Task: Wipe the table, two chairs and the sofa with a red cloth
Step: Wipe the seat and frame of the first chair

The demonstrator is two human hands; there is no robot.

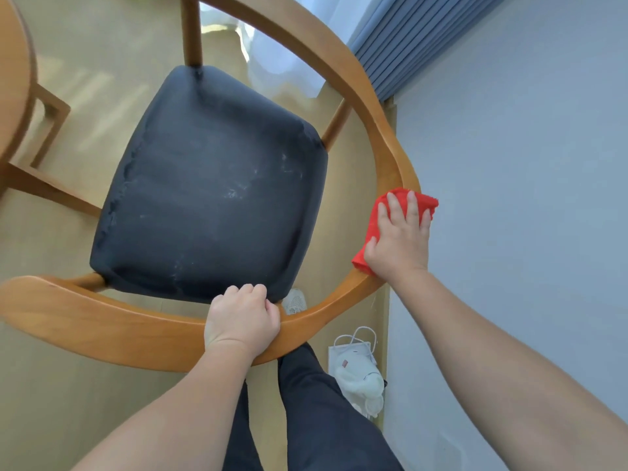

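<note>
I look straight down on a wooden chair (339,79) with a curved backrest rail and a dark padded seat (210,185) marked with pale scuffs. My left hand (241,321) grips the rail at its near middle, fingers curled over the inner edge. My right hand (401,232) lies flat with straight fingers on the red cloth (428,202), pressing it onto the rail's right side. The cloth wraps over the rail and shows above and below my hand.
The round wooden table (13,79) with its legs is at the left edge. A grey wall (509,164) stands close on the right, blue blinds (418,39) and a white curtain behind. A white appliance with a cord (356,372) sits on the floor by my legs.
</note>
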